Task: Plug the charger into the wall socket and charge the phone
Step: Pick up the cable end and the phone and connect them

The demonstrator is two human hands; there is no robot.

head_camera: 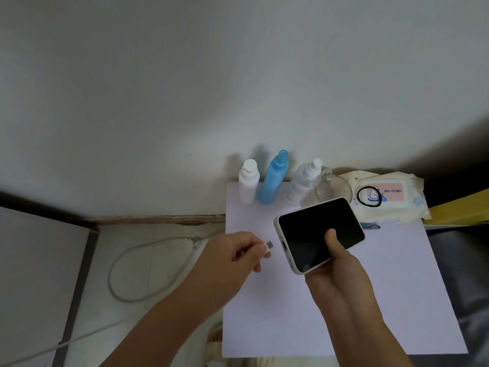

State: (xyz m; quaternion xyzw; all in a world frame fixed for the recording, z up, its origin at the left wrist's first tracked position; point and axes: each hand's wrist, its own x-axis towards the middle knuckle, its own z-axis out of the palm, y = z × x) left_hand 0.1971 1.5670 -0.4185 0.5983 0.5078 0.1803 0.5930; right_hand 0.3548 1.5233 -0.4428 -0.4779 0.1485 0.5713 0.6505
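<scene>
My right hand (336, 263) holds the phone (320, 231), a dark-screened phone in a white case, above the white table (370, 300); my thumb rests on the screen. The phone's bottom edge with its port faces left. My left hand (235, 254) pinches the white cable plug (267, 246), whose metal tip points right at the phone's bottom edge, a short gap away. The white charging cable (127, 260) loops over the floor at the left. No wall socket or charger brick is visible.
Against the wall at the table's back stand a white bottle (248, 182), a blue bottle (274, 178) and a clear spray bottle (304, 182). A glass (332, 190) and a wipes pack (389, 198) with a black hair tie (369, 197) lie at the back right. Grey furniture (39, 274) stands left.
</scene>
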